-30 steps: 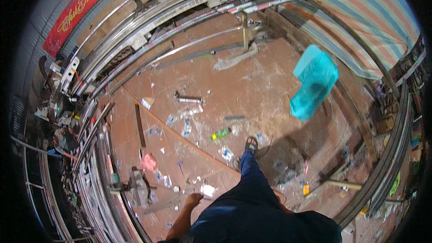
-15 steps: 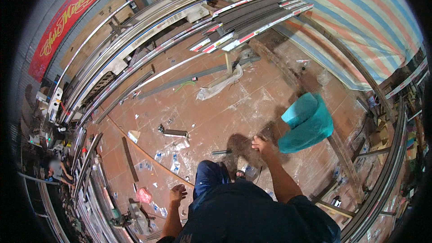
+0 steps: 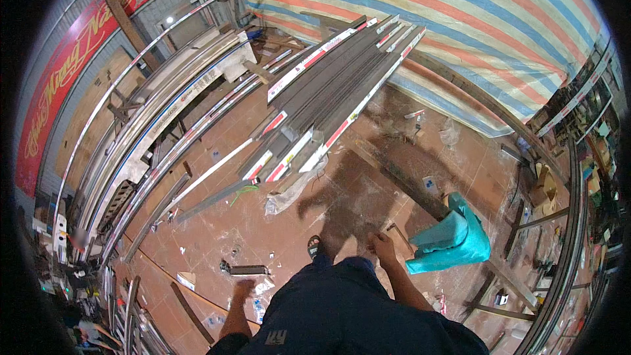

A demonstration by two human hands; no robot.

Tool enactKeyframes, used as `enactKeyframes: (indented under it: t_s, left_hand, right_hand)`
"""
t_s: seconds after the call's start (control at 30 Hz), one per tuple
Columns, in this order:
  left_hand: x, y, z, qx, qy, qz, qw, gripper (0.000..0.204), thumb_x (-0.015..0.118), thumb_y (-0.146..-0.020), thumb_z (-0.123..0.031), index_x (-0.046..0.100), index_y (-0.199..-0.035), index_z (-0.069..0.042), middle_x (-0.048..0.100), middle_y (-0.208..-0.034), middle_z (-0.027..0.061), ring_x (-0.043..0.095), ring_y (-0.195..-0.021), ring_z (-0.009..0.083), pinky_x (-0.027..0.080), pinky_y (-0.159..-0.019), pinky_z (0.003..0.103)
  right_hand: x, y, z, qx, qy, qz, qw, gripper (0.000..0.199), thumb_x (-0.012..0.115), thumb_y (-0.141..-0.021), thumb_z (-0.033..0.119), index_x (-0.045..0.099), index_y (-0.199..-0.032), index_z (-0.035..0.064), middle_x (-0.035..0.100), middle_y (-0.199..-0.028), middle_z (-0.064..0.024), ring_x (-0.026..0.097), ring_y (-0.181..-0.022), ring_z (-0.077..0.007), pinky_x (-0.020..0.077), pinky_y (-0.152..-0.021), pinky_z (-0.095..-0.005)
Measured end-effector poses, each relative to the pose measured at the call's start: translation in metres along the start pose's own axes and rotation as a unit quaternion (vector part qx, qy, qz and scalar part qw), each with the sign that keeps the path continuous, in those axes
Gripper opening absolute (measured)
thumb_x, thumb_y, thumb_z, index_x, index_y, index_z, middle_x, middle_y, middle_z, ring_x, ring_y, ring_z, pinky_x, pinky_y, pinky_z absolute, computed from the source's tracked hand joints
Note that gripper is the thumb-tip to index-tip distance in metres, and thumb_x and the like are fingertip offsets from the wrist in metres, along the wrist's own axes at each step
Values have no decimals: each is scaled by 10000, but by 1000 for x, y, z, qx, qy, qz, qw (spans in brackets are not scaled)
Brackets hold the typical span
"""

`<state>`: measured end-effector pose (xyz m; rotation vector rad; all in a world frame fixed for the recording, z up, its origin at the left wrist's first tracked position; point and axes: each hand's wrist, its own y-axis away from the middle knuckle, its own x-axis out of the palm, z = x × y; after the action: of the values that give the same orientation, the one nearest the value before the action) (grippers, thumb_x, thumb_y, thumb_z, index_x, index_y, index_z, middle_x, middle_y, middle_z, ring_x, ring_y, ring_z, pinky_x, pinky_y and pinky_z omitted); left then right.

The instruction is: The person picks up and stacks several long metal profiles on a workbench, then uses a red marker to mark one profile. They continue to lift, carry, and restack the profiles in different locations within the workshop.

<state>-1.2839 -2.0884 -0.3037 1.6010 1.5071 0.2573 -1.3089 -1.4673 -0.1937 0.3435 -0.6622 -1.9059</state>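
Observation:
My left hand [image 3: 244,288] hangs by my side with its fingers curled and nothing visible in it, above a short dark metal piece [image 3: 248,269] on the floor. My right hand [image 3: 383,247] swings forward with bent fingers, close to a teal cloth [image 3: 453,239] draped over something at my right. The hand and the cloth do not clearly touch. A thin stick [image 3: 396,229] shows just beyond the fingers; whether the hand holds it is unclear. My sandalled foot [image 3: 314,246] steps on the reddish floor [image 3: 197,236].
A bundle of long dark metal profiles [image 3: 328,85] lies ahead, with clear plastic wrap [image 3: 289,194] at its near end. Long bars and rails [image 3: 151,138] are stacked at the left. A striped tarpaulin [image 3: 460,26] hangs behind. Scraps litter the floor; shelves [image 3: 578,177] line the right.
I have walked forward: the profile bundle and the teal cloth are nearer and lower in view. My right arm has swung forward beside the cloth.

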Motion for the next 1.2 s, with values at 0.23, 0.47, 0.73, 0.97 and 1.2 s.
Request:
enactKeyframes:
  t_s: [0.23, 0.47, 0.73, 0.97, 1.2]
  left_hand:
    - [-96, -29, -333, 218, 33, -181, 959, 451, 704, -1043, -360, 691, -1280, 23, 766, -1037, 136, 725, -967, 214, 576, -831, 323]
    - [-25, 50, -558, 399, -17, -226, 889, 400, 752, -1002, -193, 665, -1322, 31, 744, -1230, 206, 717, -1148, 297, 553, -997, 406]
    - [87, 48, -708, 465, -258, -242, 811, 541, 848, -877, -224, 664, -1328, 11, 674, -1320, 252, 653, -1221, 440, 520, -1047, 488]
    - [134, 2, -744, 419, -412, -256, 768, 877, 883, -825, -334, 474, -1532, -14, 578, -1451, 284, 591, -1302, 448, 486, -1087, 517]
    - [150, -12, -760, 404, -427, -271, 763, 1001, 945, -728, -339, 460, -1545, -24, 628, -1303, 255, 599, -1211, 445, 498, -1057, 510]
  right_hand:
    - [80, -57, 159, -122, -45, 38, 991, 313, 659, -1062, 268, 678, -1207, -9, 706, -961, -59, 646, -824, -137, 513, -723, -298]
    - [134, -149, 261, -229, -82, 54, 969, 468, 724, -1030, 308, 607, -1345, -18, 668, -1180, -102, 627, -1054, -180, 519, -919, -339]
    - [130, -230, 318, -223, -12, -9, 975, 964, 814, -918, 489, 369, -1591, -39, 707, -1045, -187, 693, -957, -242, 555, -885, -387]
    - [119, -231, 325, -220, 16, 24, 975, 931, 806, -949, 363, 309, -1621, -47, 674, -982, -129, 650, -917, -213, 538, -860, -356]
    - [117, -222, 327, -205, 13, 51, 977, 927, 816, -952, 303, 288, -1642, -18, 649, -949, -93, 621, -874, -167, 529, -804, -332]
